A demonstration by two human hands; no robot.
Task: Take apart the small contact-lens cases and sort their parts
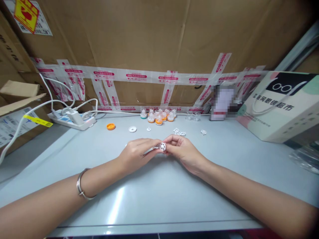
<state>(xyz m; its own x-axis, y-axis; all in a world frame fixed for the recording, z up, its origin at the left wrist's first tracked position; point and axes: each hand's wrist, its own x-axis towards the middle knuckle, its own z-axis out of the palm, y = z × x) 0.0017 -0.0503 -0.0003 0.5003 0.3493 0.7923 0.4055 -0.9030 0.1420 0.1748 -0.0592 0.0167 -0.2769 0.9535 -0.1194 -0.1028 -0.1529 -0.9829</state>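
Note:
Over the middle of the table, a small white spoked wheel (162, 146) is pinched between my two hands. My left hand (139, 152) comes in from the left, its thumb and fingers closed on the wheel's left side, where a bit of clear plastic seems to show. From the right, my right hand (183, 151) grips the other side with thumb and curled fingers. Just beyond lie several white spoked pieces (179, 132), a small white peg-like part (149, 128), a white ring (132, 129) and an orange cap (111, 126).
Several clear-domed pieces with coloured bases (159, 118) stand by the cardboard wall (139, 39), with clear domes (193, 116) beside them. A power strip (74, 121) with white cables sits at left. A paper bag (271, 109) and a phone-like object (221, 103) stand at right.

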